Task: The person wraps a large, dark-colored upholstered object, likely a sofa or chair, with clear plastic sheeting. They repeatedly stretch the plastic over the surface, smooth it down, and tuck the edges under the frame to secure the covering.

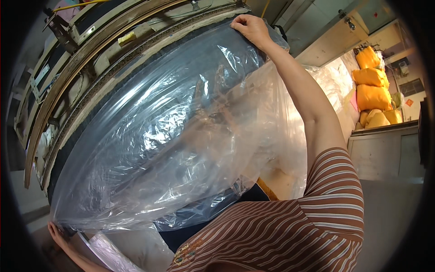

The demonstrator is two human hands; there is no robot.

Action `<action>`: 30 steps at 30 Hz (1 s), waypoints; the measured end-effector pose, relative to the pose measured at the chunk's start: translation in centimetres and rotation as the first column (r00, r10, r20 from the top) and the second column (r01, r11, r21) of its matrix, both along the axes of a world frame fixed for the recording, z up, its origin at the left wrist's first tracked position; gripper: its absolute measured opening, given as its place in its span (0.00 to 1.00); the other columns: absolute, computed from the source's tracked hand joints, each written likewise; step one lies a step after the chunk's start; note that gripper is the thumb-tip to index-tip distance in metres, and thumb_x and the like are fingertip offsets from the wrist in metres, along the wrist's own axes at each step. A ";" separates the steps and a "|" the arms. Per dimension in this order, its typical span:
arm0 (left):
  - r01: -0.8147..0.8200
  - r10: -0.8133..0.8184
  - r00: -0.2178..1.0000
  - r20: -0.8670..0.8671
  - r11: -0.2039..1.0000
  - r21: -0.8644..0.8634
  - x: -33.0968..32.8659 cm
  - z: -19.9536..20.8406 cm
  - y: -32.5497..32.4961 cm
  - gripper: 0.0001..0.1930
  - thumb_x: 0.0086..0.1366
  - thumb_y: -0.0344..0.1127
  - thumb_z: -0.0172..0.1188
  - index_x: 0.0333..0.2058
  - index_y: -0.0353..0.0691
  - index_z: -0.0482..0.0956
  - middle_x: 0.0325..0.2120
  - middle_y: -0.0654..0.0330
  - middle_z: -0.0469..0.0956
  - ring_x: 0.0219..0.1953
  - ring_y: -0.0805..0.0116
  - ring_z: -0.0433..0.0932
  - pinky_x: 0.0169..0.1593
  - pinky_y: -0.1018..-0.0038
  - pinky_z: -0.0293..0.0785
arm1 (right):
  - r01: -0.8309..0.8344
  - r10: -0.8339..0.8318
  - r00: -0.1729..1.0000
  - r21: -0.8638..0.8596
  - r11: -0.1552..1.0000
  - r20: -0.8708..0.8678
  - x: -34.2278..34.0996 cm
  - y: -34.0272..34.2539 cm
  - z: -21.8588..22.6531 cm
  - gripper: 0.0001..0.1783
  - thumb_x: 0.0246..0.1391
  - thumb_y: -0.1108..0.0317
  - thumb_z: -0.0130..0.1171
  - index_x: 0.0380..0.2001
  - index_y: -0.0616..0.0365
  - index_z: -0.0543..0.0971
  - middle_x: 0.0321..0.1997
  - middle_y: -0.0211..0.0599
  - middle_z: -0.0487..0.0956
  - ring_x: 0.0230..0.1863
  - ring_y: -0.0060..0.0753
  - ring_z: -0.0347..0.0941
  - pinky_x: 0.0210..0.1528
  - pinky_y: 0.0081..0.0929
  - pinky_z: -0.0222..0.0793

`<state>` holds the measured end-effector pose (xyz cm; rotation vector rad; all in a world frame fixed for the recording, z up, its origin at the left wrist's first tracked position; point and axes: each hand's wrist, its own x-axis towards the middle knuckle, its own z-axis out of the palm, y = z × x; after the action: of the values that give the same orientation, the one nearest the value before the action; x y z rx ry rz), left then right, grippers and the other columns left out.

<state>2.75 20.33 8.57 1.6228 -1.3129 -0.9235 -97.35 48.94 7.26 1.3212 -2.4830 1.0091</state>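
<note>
A wide sheet of clear plastic film (181, 122) stretches between my two hands, wrinkled and shiny, over a dark surface. At the far side, my right hand (253, 31) has its fingers pinched on the film's upper corner. Down at the lower left, my left hand (55, 232) is closed on the gathered opposite end of the film, its fingers partly hidden. The film's near part hangs loose towards my body, and dark blue fabric (199, 222) shows under its lower edge.
A long machine frame (90, 68) with worn rails runs along the far left side. Yellow bundles (374, 97) are piled on the right near a metal cabinet (385, 154). More crumpled clear plastic (333, 81) lies beyond my right arm. Pale lilac material (113, 254) sits at the lower left.
</note>
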 end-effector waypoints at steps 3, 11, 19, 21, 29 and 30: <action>0.422 -0.422 0.906 -0.013 0.903 0.087 2.2 4.2 5.5 0.30 0.68 0.48 0.54 0.63 0.41 0.60 0.55 0.60 0.68 0.54 0.65 0.68 0.56 0.69 0.62 | -0.011 0.011 1.000 -0.027 1.000 0.003 -0.1 -0.3 -0.4 0.13 0.46 0.54 0.63 0.33 0.48 0.82 0.30 0.34 0.81 0.35 0.37 0.77 0.38 0.34 0.69; -0.042 0.057 0.969 -0.239 0.997 0.066 -4.5 -0.6 8.3 0.20 0.69 0.45 0.53 0.54 0.43 0.69 0.38 0.69 0.72 0.38 0.81 0.68 0.39 0.82 0.63 | -0.110 0.078 0.923 -0.065 0.992 -0.377 -4.6 -0.7 -0.5 0.12 0.52 0.58 0.58 0.34 0.53 0.80 0.29 0.38 0.79 0.36 0.39 0.76 0.39 0.33 0.69; -0.194 0.254 0.953 0.165 0.931 -0.310 4.1 3.2 -9.7 0.15 0.66 0.38 0.51 0.45 0.34 0.75 0.44 0.52 0.76 0.47 0.61 0.74 0.51 0.69 0.70 | -0.052 0.144 0.983 -0.592 0.804 0.109 -5.4 -7.0 6.2 0.12 0.58 0.64 0.53 0.34 0.65 0.77 0.24 0.22 0.73 0.24 0.20 0.65 0.27 0.24 0.61; -0.116 0.296 0.106 0.949 0.952 -0.283 -5.2 -2.7 -10.4 0.15 0.64 0.38 0.50 0.42 0.34 0.77 0.43 0.47 0.76 0.47 0.54 0.74 0.52 0.61 0.68 | 0.005 -0.059 0.990 -0.390 0.921 -0.127 -1.4 -6.7 3.0 0.18 0.59 0.60 0.49 0.42 0.64 0.77 0.38 0.43 0.79 0.41 0.39 0.74 0.46 0.31 0.66; -0.328 0.558 0.789 0.258 0.737 -0.591 -17.5 -3.8 -9.3 0.15 0.62 0.43 0.54 0.37 0.36 0.79 0.34 0.48 0.80 0.41 0.52 0.79 0.47 0.64 0.71 | 0.005 -0.004 1.000 -0.248 0.969 0.007 -9.7 -7.8 -5.3 0.17 0.61 0.61 0.50 0.45 0.64 0.74 0.42 0.41 0.77 0.45 0.35 0.71 0.51 0.29 0.64; -0.337 0.536 0.809 0.242 0.759 -0.557 -18.1 -3.8 -9.7 0.15 0.62 0.43 0.55 0.37 0.36 0.79 0.34 0.49 0.81 0.40 0.53 0.79 0.47 0.65 0.71 | 0.001 -0.005 1.000 -0.226 0.974 -0.016 -10.3 -8.3 -5.3 0.17 0.61 0.61 0.50 0.44 0.64 0.74 0.42 0.40 0.77 0.44 0.34 0.71 0.51 0.29 0.64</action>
<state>-15.38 10.66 4.74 1.6351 -1.1955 0.0513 -107.61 40.65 1.99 1.2494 -2.2761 1.2322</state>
